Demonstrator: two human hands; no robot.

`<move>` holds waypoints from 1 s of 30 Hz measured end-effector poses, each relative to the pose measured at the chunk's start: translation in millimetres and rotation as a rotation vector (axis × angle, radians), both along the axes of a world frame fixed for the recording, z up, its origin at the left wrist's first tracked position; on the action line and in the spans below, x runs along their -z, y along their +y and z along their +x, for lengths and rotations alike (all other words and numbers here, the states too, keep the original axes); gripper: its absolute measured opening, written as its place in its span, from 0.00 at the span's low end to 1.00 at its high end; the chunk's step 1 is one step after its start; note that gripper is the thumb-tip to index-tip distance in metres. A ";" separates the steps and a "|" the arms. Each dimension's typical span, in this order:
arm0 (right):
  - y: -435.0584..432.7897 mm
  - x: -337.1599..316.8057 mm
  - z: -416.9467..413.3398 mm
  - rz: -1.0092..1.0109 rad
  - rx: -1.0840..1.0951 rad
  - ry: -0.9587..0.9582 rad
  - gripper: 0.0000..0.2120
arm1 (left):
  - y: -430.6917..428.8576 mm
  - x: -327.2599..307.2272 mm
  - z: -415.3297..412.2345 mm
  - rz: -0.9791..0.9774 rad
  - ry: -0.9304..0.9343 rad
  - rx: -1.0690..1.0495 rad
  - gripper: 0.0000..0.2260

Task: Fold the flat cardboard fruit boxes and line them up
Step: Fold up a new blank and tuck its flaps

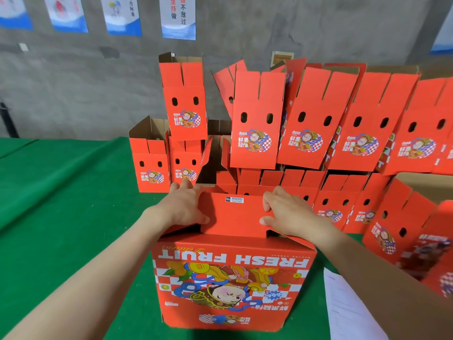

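You face a desk (61,204) covered in green cloth, with a crease (17,149) crossing the cloth at your far left. A white sheet of paper (348,307), faintly printed, lies flat on the cloth at your lower right. Behind the desk stands a grey concrete wall (294,33). A row of blue-and-white posters (122,14) hangs along its top. The rightmost poster (178,17) bears Chinese characters. Lower on the wall you see a small framed notice (282,57). A dark pole (7,119) stands at far left.
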State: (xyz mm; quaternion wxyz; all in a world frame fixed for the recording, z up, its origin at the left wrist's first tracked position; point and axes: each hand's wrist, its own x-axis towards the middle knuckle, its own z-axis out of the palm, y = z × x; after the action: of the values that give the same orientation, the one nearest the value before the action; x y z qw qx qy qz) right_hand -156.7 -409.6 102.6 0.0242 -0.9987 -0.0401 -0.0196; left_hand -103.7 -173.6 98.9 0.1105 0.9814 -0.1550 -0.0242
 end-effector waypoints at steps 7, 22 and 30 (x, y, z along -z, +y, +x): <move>3.1 9.0 -3.5 -0.109 -0.010 -0.065 0.17 | -1.7 4.9 -1.0 0.005 -0.047 -0.013 0.39; 1.3 3.5 -6.7 -0.003 -0.026 -0.058 0.15 | 0.0 2.2 -5.6 -0.025 -0.026 -0.030 0.36; -10.0 -2.6 -2.2 0.121 -0.097 -0.001 0.14 | 0.8 8.9 -3.3 -0.018 -0.042 -0.025 0.30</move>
State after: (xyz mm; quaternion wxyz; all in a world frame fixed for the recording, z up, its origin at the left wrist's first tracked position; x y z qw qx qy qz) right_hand -159.0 -419.6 105.2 0.0856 -0.9923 -0.0872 -0.0213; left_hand -107.0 -172.7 90.0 0.1162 0.9826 -0.1451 -0.0008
